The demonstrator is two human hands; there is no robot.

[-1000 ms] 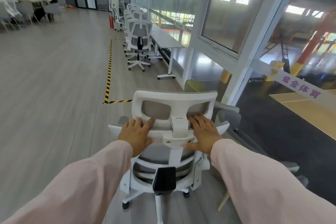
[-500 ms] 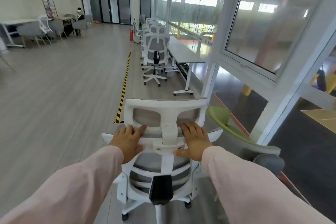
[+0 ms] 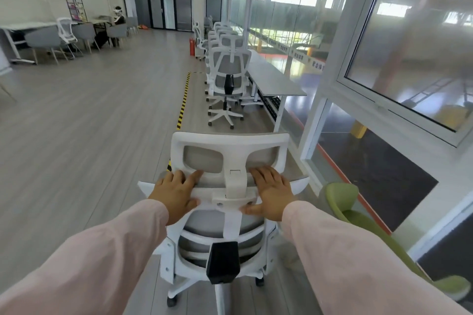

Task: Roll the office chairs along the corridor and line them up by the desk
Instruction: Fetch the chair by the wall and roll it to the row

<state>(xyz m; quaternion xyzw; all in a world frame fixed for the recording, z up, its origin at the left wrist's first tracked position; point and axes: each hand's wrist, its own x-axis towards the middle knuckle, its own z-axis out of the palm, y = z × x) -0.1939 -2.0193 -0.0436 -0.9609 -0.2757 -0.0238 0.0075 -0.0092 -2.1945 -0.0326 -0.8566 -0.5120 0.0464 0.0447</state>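
Note:
A white office chair point(image 3: 230, 140) with grey mesh and a black lumbar knob stands right in front of me, its back towards me. My left hand point(image 3: 176, 193) grips the top of its backrest left of the headrest post. My right hand point(image 3: 272, 190) lies on the backrest to the right of the post, fingers spread, thumb hooked under. Ahead on the right, a row of several matching white chairs point(image 3: 229, 77) stands lined up along a long grey desk point(image 3: 275, 77) by the glass wall.
A yellow-black floor tape point(image 3: 183, 102) runs along the corridor left of the chair row. A green chair point(image 3: 358, 215) sits close on my right by the glass wall. Far left are tables, grey chairs point(image 3: 44, 39) and a seated person point(image 3: 116, 20). A red extinguisher point(image 3: 191, 46) stands by the pillar.
The chair and I have rolled forward along the corridor; the chair row and desk are nearer and the view has lifted. Both hands keep the same hold on the backrest.

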